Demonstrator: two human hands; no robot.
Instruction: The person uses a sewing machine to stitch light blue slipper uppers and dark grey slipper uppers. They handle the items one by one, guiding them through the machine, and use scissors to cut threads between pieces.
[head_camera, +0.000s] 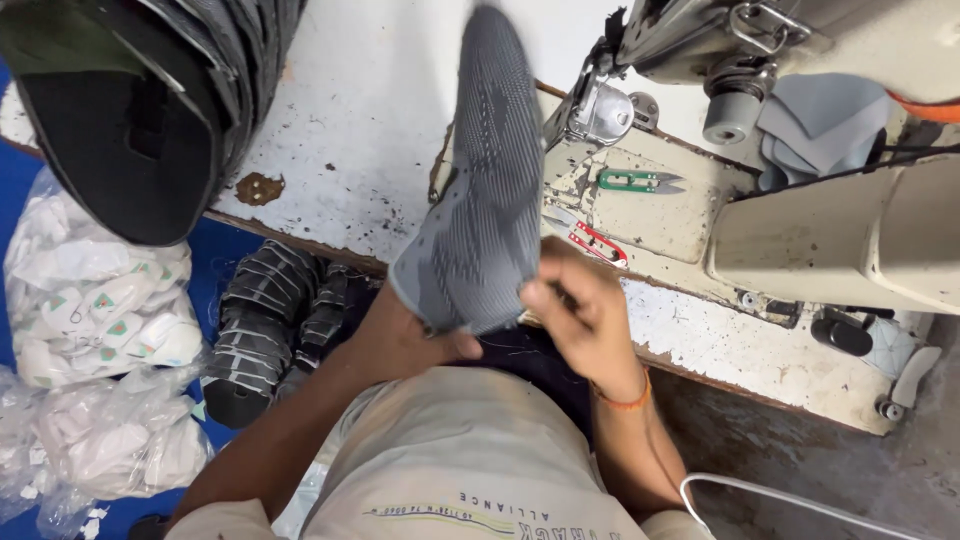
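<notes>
From the head camera, the grey knitted shoe upper with a darker woven pattern (480, 190) is held up off the chipped white worktop (350, 130), lying lengthwise from the person's lap toward the needle area of the cream industrial sewing machine (800, 200); it is not under the presser foot, so by my judgement no stitching is in hand at this instant and the piece is being handled between the machine and the lap. The left hand (420, 335) sits under its near edge, mostly hidden by the fabric, with a thumb pressed to the hem, so it seems to be gripping the piece from beneath. The right hand (575, 310) has its fingers curled and pinching the near right corner of the upper. The knit looks soft and pliable, ribbed in fine lines, curving to a rounded far tip that is blurred. A stack of dark striped shoe uppers (265, 320) lies below the worktop edge at the left, which suggests many pieces are in the batch; which are finished cannot be told. Green-handled thread snips (635, 181) and red-handled thread snips (597, 243) lie on the machine bed
</notes>
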